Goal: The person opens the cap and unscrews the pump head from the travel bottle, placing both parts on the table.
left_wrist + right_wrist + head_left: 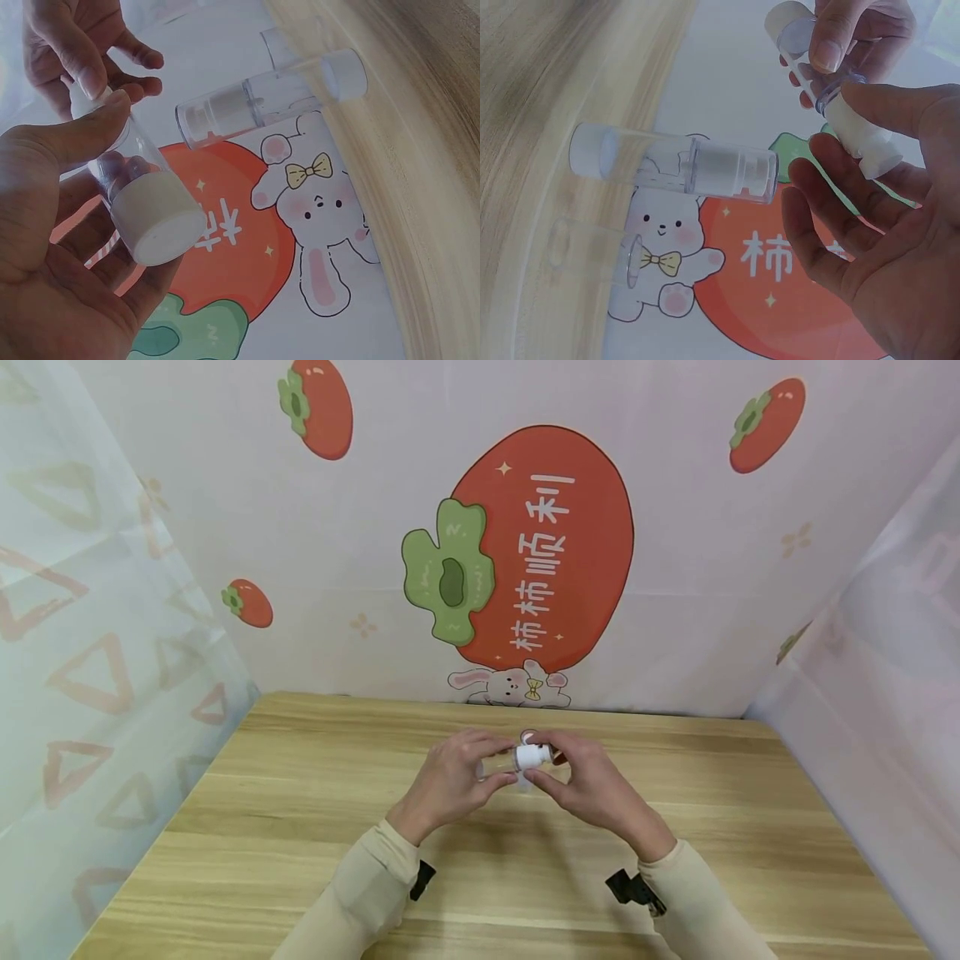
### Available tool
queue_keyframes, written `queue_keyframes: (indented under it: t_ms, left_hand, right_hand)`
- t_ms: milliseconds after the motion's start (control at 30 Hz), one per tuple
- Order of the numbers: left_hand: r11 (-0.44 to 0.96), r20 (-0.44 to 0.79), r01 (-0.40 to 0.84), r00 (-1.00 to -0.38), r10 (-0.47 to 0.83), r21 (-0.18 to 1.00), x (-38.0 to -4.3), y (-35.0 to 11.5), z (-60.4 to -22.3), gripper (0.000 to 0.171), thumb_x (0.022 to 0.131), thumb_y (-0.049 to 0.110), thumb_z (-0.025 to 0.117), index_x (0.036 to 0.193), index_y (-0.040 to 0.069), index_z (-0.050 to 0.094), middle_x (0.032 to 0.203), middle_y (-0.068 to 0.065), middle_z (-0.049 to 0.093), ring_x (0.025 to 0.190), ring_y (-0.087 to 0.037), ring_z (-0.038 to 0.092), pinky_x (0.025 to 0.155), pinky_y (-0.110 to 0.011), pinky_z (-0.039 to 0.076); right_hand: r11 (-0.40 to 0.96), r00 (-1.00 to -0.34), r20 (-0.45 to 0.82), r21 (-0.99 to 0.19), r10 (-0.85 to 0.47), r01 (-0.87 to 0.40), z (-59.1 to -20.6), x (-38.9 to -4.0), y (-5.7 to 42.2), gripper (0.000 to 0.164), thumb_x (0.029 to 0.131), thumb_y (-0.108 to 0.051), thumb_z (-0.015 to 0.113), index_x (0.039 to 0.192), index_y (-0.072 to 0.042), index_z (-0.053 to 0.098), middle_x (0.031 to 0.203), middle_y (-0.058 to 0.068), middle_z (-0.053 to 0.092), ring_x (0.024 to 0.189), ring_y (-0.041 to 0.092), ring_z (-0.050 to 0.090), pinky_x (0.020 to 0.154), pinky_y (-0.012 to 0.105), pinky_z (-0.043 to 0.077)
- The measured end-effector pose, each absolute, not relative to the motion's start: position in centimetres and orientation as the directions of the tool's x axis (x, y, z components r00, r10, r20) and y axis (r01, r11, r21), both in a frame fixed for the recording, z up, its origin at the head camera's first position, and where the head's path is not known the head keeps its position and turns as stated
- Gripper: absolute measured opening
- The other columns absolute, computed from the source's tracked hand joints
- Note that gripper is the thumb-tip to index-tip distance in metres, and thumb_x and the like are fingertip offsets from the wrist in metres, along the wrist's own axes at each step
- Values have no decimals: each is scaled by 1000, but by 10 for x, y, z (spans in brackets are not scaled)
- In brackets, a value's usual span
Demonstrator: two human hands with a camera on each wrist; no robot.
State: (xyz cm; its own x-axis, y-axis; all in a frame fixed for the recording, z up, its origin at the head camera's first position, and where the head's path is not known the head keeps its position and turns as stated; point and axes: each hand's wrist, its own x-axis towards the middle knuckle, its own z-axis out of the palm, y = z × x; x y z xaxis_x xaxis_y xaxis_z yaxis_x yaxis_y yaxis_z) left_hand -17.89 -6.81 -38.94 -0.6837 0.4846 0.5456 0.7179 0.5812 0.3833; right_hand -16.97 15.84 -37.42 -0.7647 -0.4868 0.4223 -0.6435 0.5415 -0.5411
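A clear pump bottle with a white collar and nozzle is held sideways between both hands above the table. My left hand grips its transparent body, thumb on the near side. My right hand pinches the white pump head between thumb and fingers. At the bottle's other end is a white base, seen in the left wrist view. A second, similar bottle stands upright on the table with a clear cover over its pump. Beside it is a separate clear cap.
The wooden table runs back to a white cloth wall printed with persimmons and a rabbit. More printed cloth hangs along the left side and another sheet on the right. A black strap sits at the right wrist.
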Motion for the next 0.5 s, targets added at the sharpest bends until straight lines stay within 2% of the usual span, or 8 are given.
queue_keyframes:
  t_ms: [267,500]
  left_hand:
    - [581,538,712,-692,482,394,-179,-68,-389,41,83,25,87,120,12,75,116,0,74,98,-14,67,75,-32,57]
    - [579,541,713,-690,481,395,-178,-68,-390,42,82,25,88,120,12,75,115,0,74,93,-12,66,71,-28,55]
  right_hand:
    - [454,-758,425,-618,-495,-642,-374,-170,159,39,89,-13,81,124,-7,65,110,-3,68,89,14,64,76,38,60]
    - [413,-766,419,-662,-487,-625,-374,-167,159,37,88,-9,80,122,-9,65,112,-1,66,91,14,65,75,29,59]
